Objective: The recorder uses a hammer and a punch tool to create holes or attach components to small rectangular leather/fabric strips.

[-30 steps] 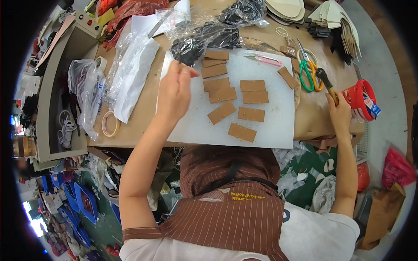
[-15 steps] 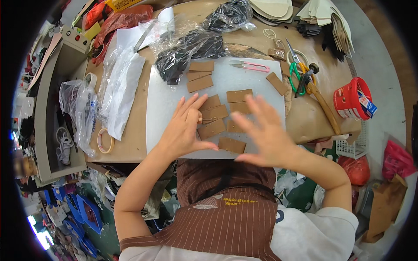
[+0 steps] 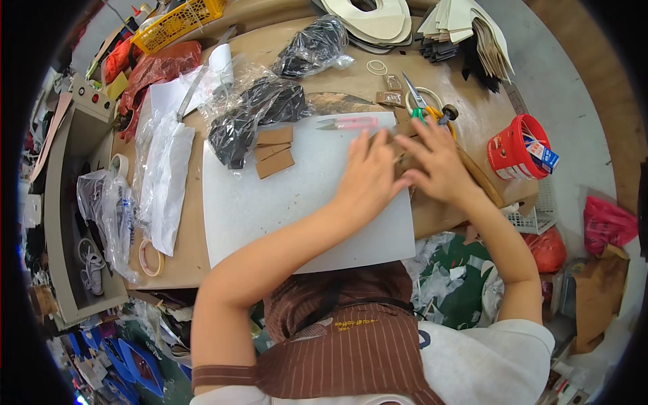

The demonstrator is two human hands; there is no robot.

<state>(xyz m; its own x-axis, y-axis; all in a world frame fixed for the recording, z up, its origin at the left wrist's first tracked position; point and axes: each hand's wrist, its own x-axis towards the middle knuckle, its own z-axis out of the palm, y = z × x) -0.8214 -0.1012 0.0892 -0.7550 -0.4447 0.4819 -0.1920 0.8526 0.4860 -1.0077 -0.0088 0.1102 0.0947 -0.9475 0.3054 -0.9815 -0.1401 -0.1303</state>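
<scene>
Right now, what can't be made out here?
All in the head view:
Brown pieces between left hand and right hand: mostly covered by the hands; their number and each hand's grip are unclear.
Green scissor handle: partly behind the right hand.
Yellow basket: cut off by the top edge.
</scene>
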